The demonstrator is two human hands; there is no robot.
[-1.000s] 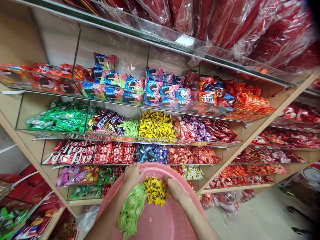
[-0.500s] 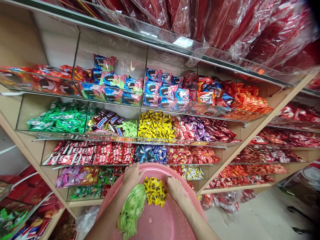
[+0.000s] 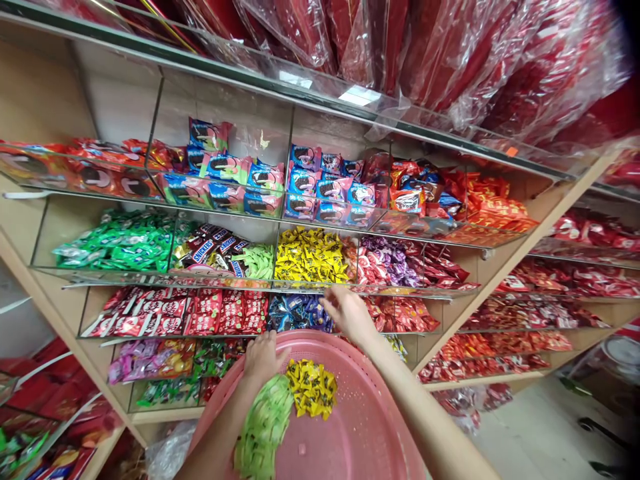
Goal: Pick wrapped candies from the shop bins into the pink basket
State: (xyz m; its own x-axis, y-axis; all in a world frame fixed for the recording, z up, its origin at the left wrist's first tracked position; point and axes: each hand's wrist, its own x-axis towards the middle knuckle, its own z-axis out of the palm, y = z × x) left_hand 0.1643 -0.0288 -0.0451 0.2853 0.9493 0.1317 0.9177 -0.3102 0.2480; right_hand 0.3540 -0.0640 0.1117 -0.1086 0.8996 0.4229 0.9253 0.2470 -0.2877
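Note:
A round pink basket [image 3: 350,440] is at the bottom centre, with light green packets [image 3: 265,427] on its left and a pile of yellow candies [image 3: 313,388] beside them. Closed over the basket's far left rim is my left hand [image 3: 263,357]. Beyond the basket, my right hand [image 3: 347,312] hovers in front of the shelf by the blue and purple packets [image 3: 300,311]; its fingers are curled, and whether anything is between them is hidden. Above it, yellow candies [image 3: 310,257] fill a shelf compartment.
Glass-fronted shelves hold green candies [image 3: 120,240], Snickers bars [image 3: 213,247], blue-pink cookie packs [image 3: 303,183] and red packets [image 3: 227,311]. Plastic-wrapped red bags [image 3: 450,60] lie on top. A slanted wooden panel [image 3: 520,257] stands at right, beside more shelves.
My right hand has left the yellow candies in the basket and moved up and forward to the shelf. My left hand stays at the rim. The view has shifted slightly.

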